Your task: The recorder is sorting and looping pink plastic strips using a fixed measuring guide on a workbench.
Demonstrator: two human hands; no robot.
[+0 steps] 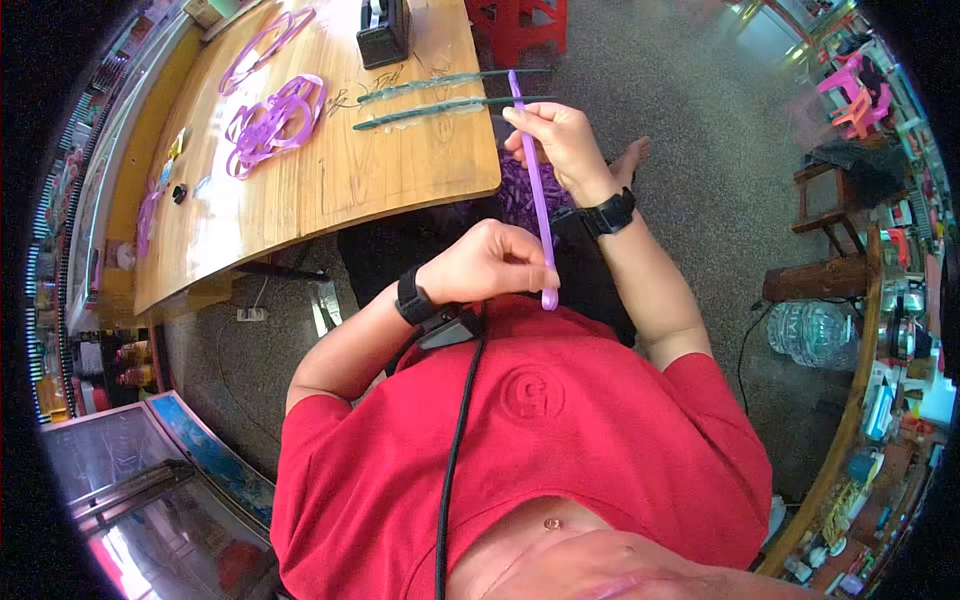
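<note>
A narrow purple ribbon (537, 200) is stretched between my two hands beyond the table's right edge. My left hand (485, 262) pinches it near its lower end, close to my red shirt, and a short folded bit shows below the fingers. Farther up, my right hand (568, 148) pinches the ribbon between thumb and finger. Its upper end reaches two thin dark green sticks (430, 117), which lie side by side on the table and jut past the edge. Whether the ribbon loops round a stick I cannot tell. Clear tape seems to lie along the sticks.
On the wooden table (400, 170) lie a tangled pile of purple ribbon (278, 125) and a looser loop beyond it. A black tape dispenser (383, 35) stands at the far edge. Purple strips (518, 198) gather below the table corner. A red stool (520, 28) stands behind.
</note>
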